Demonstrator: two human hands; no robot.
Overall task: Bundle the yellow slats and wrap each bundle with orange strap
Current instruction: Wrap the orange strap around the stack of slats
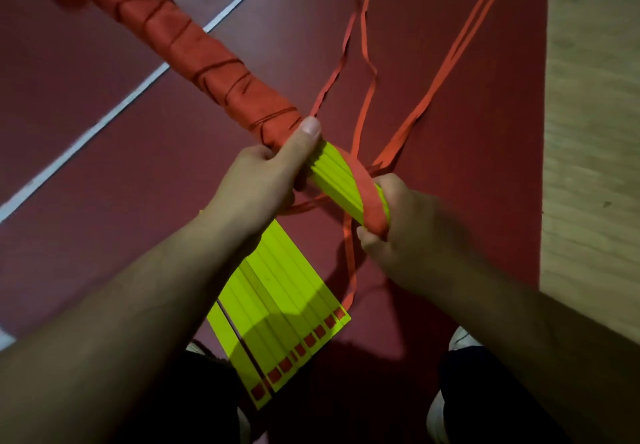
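Observation:
A bundle of yellow slats [277,301] runs diagonally from the lower middle up to the top left. Its upper length is covered in wound orange strap [180,41]; the lower ends fan out and show red squares. My left hand [263,183] grips the bundle where the wrapped part ends, thumb lying along it. My right hand [391,228] holds a wide band of orange strap [367,187] pulled across the bare yellow slats. Loose strap lengths [450,59] trail away over the floor toward the top right.
The floor is dark red tile [104,104] with pale grout lines at left. A light wooden strip [595,131] runs down the right side. My dark trouser legs and shoes [460,339] sit at the bottom edge.

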